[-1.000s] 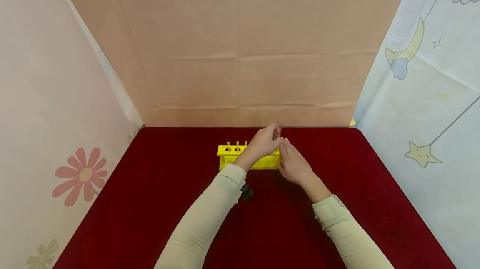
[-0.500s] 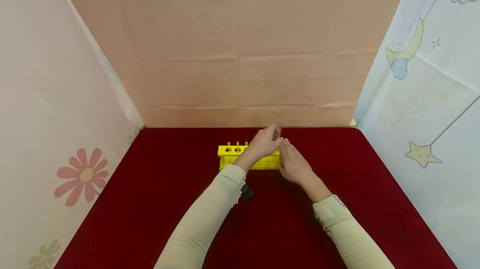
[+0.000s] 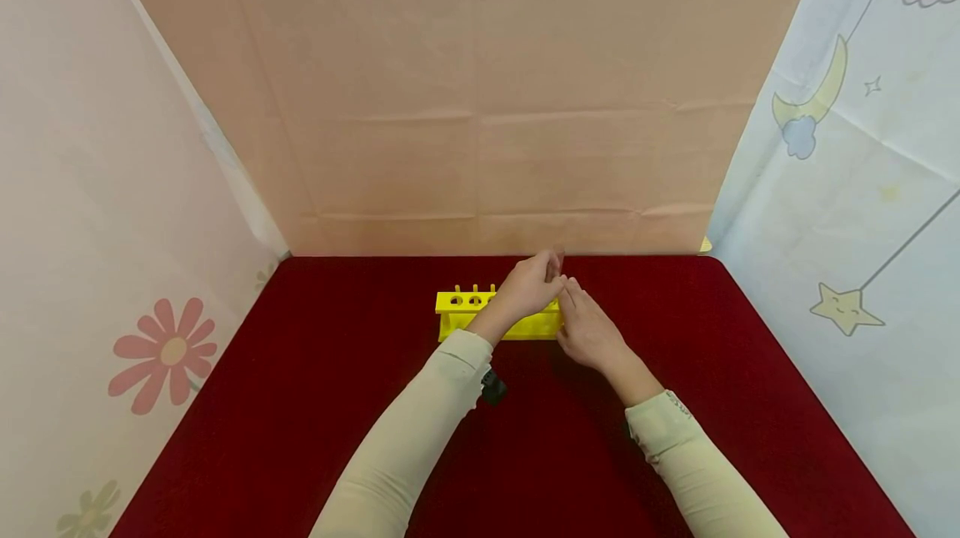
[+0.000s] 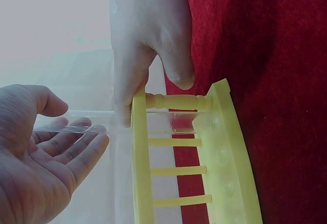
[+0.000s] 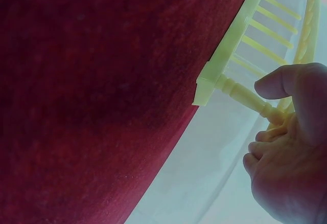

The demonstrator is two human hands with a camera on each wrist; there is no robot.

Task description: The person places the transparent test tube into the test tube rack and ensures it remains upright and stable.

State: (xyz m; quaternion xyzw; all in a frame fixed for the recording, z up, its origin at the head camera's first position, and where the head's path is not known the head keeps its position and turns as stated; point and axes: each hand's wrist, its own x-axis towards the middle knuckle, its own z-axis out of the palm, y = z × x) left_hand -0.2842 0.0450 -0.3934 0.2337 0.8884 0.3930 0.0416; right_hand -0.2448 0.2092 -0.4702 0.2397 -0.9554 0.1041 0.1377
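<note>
A yellow test tube rack (image 3: 536, 327) stands near the back of the table, with round holes in its top plate and pegs behind them. A clear test tube (image 4: 82, 115) passes through the hole at its right end and reaches down close to the base. My left hand (image 3: 528, 284) holds the upper part of this tube, thumb on one side and curled fingers on the other. My right hand (image 3: 592, 334) grips the right end of the rack by the end post (image 5: 250, 98), with its thumb (image 5: 276, 83) on the near side.
Dark red cloth covers the table (image 3: 300, 404). A plain tan backdrop (image 3: 480, 104) hangs behind it, and printed sheets stand along both sides. A small black device (image 3: 493, 386) shows at the left wrist. My left forearm crosses in front of the rack's middle.
</note>
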